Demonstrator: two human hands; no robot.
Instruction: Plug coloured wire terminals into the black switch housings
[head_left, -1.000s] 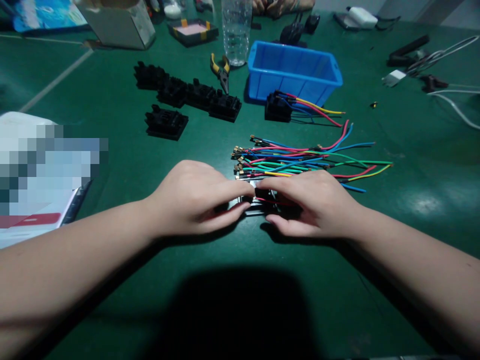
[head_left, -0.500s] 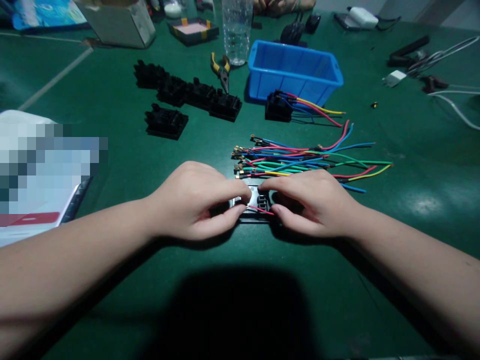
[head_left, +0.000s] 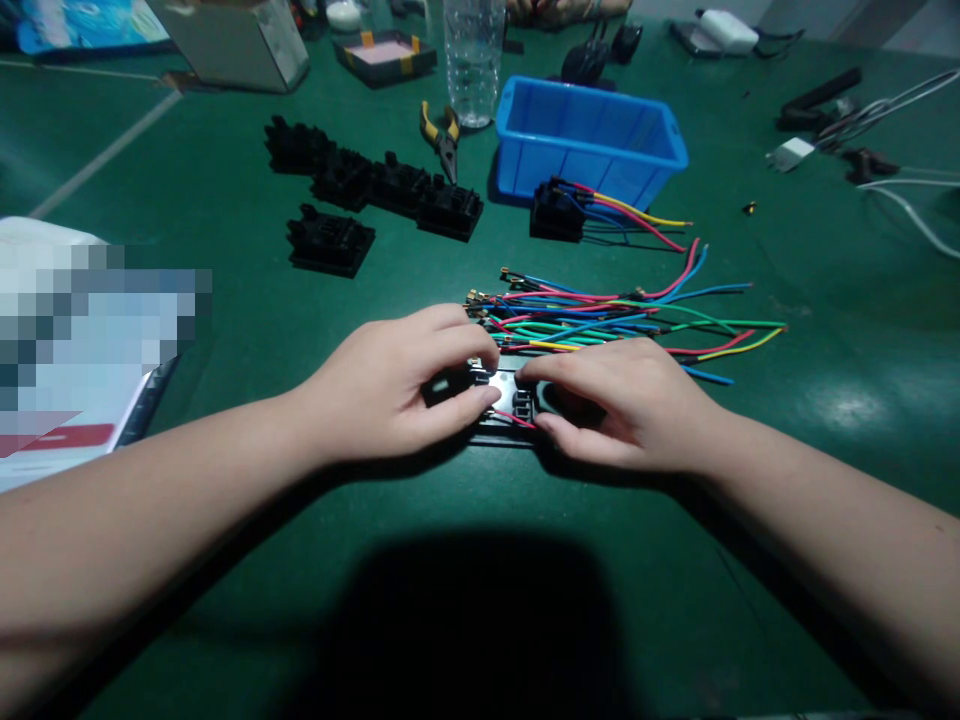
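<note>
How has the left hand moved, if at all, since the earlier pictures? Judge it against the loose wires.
Yes: the left hand has shifted slightly toward the loose wires, which have stayed put, and now hides some of their metal-tipped ends.

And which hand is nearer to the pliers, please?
The left hand: it lies almost straight below the pliers in the picture. The right hand lies farther off, below and to their right.

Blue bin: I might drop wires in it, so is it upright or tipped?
Upright: the blue bin sits on the green table, its open top facing up.
</note>
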